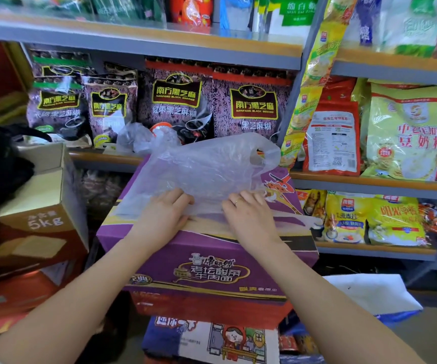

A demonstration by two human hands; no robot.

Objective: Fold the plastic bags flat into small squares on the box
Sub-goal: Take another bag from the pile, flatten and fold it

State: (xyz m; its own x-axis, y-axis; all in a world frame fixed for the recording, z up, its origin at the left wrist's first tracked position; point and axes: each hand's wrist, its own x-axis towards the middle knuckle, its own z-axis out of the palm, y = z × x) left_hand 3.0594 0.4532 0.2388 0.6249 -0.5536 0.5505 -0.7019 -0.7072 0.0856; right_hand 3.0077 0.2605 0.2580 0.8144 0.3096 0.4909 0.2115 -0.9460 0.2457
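Shop shelving (138, 52) packed with dark sesame-paste packets (178, 101) and yellow cereal bags (409, 137) fills the background, and stacked cartons stand in front of me.

My left hand (163, 214) lies with its fingers (180, 199) fairly straight and flat on the near edge of the clear plastic bag (207, 166), pressing rather than gripping. My right hand (249, 214), a ring on one finger, does the same just beside it, fingers relaxed and spread on the film. I judge both palms are there to pin the slippery sheet and squeeze air out, so the first crease will hold.

Outward from the hands, the bag is spread over the top of the purple noodle box (207, 269), still puffed and wrinkled, its handle loop (258, 155) lifted at the far right corner. So the folding looks barely begun: flattening comes first. The box serves as my worktop because its lid is level and at a handy height.

Behind it, a second crumpled clear bag (138, 139) waits on the shelf edge. A brown carton (41, 206) marked 5kg sits at my left.
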